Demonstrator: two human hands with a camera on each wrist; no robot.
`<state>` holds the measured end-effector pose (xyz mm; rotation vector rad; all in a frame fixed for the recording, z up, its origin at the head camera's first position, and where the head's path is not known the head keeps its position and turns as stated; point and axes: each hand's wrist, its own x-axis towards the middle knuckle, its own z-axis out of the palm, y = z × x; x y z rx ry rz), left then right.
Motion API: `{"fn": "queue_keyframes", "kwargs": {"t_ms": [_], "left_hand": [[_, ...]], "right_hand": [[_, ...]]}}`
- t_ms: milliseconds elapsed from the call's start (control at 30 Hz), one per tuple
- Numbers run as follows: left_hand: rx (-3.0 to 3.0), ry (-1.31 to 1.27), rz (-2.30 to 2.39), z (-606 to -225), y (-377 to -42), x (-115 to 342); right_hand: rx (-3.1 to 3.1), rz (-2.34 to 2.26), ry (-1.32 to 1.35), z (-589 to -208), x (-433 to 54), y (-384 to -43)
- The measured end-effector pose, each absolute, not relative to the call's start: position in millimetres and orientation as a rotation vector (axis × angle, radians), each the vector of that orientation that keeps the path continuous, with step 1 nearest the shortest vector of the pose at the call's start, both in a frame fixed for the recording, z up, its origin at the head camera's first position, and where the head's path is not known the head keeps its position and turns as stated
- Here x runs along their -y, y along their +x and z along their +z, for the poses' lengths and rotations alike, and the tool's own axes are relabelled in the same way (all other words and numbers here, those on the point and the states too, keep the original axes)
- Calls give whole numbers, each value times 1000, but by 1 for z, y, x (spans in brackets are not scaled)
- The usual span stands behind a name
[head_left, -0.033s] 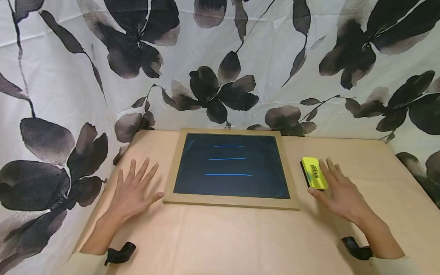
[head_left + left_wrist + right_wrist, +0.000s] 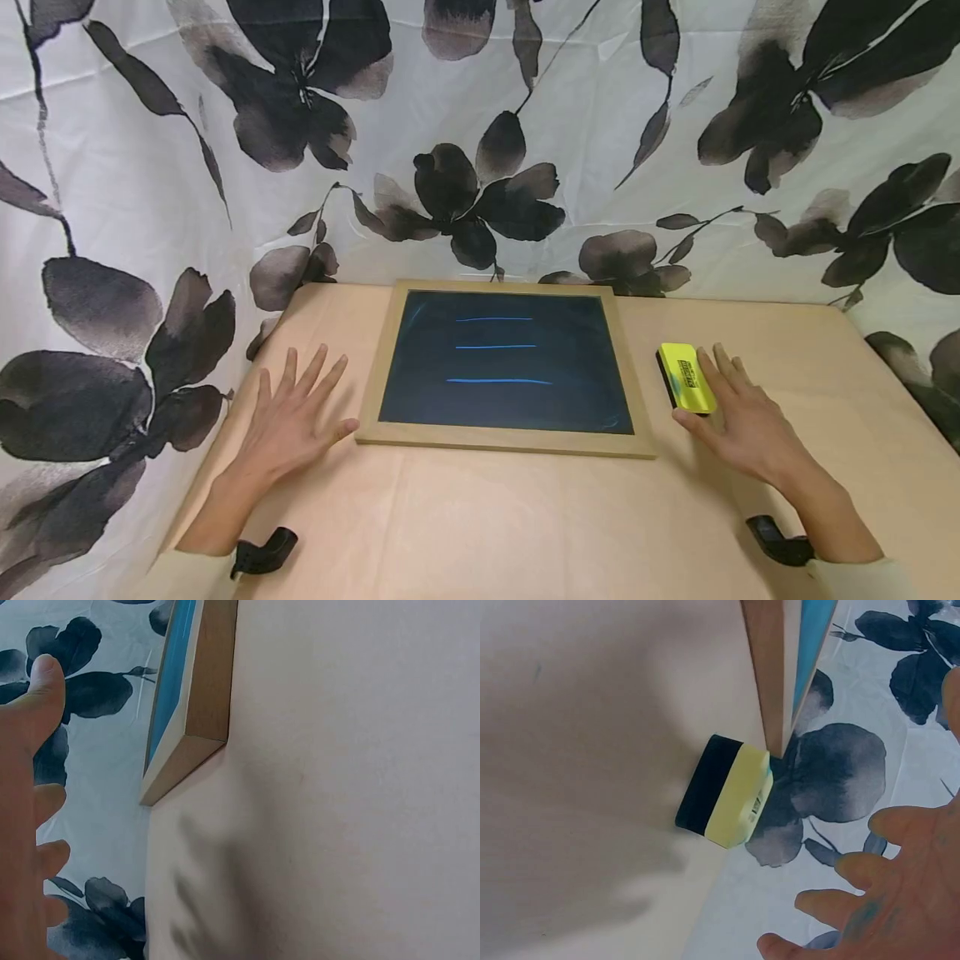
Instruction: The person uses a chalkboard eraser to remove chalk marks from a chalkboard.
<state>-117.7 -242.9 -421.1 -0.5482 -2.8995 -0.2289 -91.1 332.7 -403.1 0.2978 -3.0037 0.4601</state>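
Observation:
A small chalkboard [image 2: 506, 408] in a pale wooden frame lies on the table, with three blue lines drawn across its dark face. Left of it, my left hand [image 2: 288, 425] hovers palm down over the tabletop, fingers spread and holding nothing; its shadow falls on the wood in the left wrist view. A yellow eraser [image 2: 686, 379] with a black felt base rests right of the board. My right hand [image 2: 750, 429] is held just beside the eraser, fingers extended. The right wrist view shows a gap between this hand and the eraser [image 2: 735, 799], and a blue smudge on the palm.
The light wooden table [image 2: 480, 525] extends around the board. Behind it and along the left side hangs a white cloth [image 2: 600, 125] printed with dark flowers. Black wrist mounts [image 2: 264, 552] stick out inward from both cuffs.

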Motion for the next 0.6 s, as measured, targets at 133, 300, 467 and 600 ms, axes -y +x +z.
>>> {"fn": "queue_keyframes", "kwargs": {"t_ms": [133,300,467,600], "left_hand": [[2907,-566,-261,-427,-119,241],[2914,-580,-384,-431,-128,236],[2889,-548,-675,-444,-132,235],[2854,-550,-888,-455,-131,229]], "right_hand": [[3009,480,274,-404,-334,-91],[2975,664,192,-407,-337,-88],[2887,916,124,-412,-333,-92],[2901,958,16,-410,-330,-108]]}}
